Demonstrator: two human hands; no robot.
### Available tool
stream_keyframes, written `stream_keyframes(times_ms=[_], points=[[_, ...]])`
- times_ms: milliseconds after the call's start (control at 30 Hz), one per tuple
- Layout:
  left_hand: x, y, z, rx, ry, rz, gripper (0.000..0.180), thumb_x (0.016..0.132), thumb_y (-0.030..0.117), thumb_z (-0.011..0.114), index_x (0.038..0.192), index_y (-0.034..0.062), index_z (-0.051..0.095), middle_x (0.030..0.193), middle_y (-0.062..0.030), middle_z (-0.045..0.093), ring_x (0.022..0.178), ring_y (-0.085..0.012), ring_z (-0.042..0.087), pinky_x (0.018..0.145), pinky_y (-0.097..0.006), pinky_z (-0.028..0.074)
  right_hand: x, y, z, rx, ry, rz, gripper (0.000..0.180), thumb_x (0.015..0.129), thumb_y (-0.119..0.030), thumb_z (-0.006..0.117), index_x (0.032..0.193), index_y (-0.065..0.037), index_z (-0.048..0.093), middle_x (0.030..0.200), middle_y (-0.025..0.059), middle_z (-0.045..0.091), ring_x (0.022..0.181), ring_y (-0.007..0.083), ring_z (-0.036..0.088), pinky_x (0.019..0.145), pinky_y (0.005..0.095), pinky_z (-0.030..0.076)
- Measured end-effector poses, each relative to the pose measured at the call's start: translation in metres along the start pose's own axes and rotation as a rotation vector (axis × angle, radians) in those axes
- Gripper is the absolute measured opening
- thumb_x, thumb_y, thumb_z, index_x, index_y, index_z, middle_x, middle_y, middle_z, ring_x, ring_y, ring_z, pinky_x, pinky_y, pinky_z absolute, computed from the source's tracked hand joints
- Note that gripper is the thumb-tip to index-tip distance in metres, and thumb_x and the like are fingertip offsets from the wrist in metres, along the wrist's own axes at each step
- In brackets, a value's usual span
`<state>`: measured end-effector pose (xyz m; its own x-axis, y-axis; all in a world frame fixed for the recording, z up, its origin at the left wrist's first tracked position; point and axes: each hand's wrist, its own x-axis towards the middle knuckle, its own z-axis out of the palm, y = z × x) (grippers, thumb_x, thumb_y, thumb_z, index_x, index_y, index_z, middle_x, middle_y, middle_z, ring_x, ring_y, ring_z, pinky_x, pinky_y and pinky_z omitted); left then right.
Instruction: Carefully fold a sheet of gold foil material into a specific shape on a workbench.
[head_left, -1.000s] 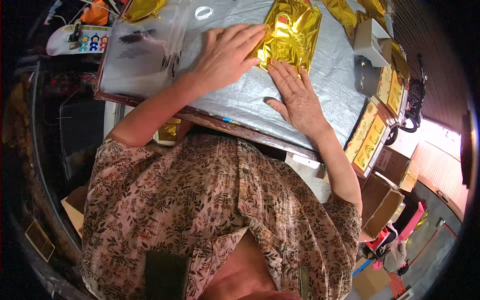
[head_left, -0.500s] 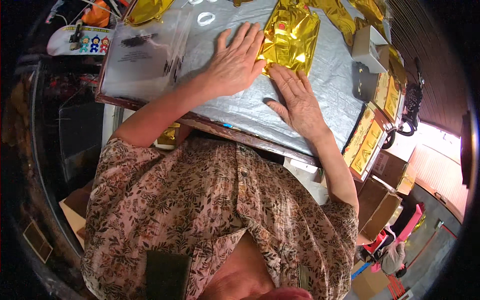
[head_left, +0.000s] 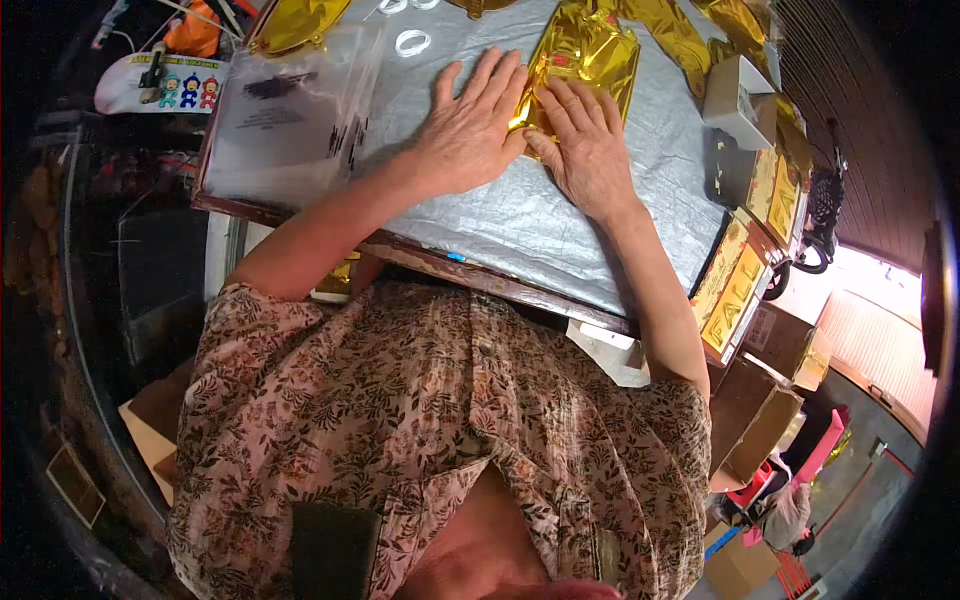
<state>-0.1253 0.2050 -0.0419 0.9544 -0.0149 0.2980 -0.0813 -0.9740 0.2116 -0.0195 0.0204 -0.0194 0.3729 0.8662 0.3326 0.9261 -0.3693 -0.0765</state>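
The gold foil piece [head_left: 610, 62] lies flat on the silver cloth [head_left: 490, 225] that covers the table [head_left: 400, 248], toward the far side. The right hand [head_left: 590, 150] rests palm down over its near part, fingers slightly apart and straight, gripping nothing. The left hand [head_left: 470, 130] lies flat along the foil's left edge, fingers spread, likewise gripping nothing; the two thumbs are just beside each other. Clear plastic bags [head_left: 270, 150] lie at left, a white ring [head_left: 411, 53] beyond the left hand, and an open white box [head_left: 735, 105] at right.
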Motion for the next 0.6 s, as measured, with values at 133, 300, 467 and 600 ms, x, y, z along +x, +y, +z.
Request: stream_keyframes(times_ms=[133, 300, 467, 600], points=[[-0.0012, 0.0008, -0.0014, 0.000, -0.002, 0.010, 0.072, 0.102, 0.038, 0.053, 0.156, -0.0068, 0.034, 0.167, -0.0218, 0.025, 0.157, -0.0351, 0.018, 0.121, -0.063, 0.011, 0.0004, -0.0008, 0.0033, 0.038, -0.007, 0.045, 0.059, 0.102, -0.047, 0.058, 0.148, -0.010, 0.053, 0.157, 0.0138, 0.047, 0.144, 0.0359, 0.041, 0.121, 0.0538, 0.027], [-0.0014, 0.0035, -0.0038, -0.014, -0.012, 0.013, 0.071, 0.102, 0.038, 0.053, 0.158, -0.0015, 0.035, 0.168, -0.0177, 0.027, 0.157, -0.0349, 0.020, 0.121, -0.063, 0.011, -0.0002, -0.0003, 0.0062, 0.000, -0.008, 0.083, 0.060, 0.103, -0.050, 0.055, 0.152, -0.015, 0.051, 0.165, 0.0140, 0.036, 0.150, 0.0387, 0.033, 0.123, 0.0565, 0.022], [-0.0025, 0.0049, -0.0023, 0.008, 0.020, 0.031, 0.067, 0.102, 0.038, 0.052, 0.158, 0.0033, 0.038, 0.168, -0.0163, 0.029, 0.156, -0.0338, 0.022, 0.120, -0.063, 0.012, -0.0019, 0.0015, 0.0074, 0.002, -0.035, 0.097, 0.064, 0.104, -0.052, 0.052, 0.155, -0.015, 0.046, 0.167, 0.0147, 0.032, 0.154, 0.0386, 0.028, 0.124, 0.0571, 0.019], [-0.0026, 0.0051, -0.0006, 0.036, 0.009, 0.025, 0.067, 0.103, 0.039, 0.051, 0.158, 0.0039, 0.039, 0.168, -0.0161, 0.029, 0.155, -0.0339, 0.023, 0.120, -0.064, 0.013, 0.0005, 0.0013, 0.0068, 0.080, -0.023, 0.105, 0.068, 0.104, -0.052, 0.053, 0.158, -0.012, 0.042, 0.168, 0.0160, 0.031, 0.155, 0.0362, 0.028, 0.125, 0.0568, 0.019]])
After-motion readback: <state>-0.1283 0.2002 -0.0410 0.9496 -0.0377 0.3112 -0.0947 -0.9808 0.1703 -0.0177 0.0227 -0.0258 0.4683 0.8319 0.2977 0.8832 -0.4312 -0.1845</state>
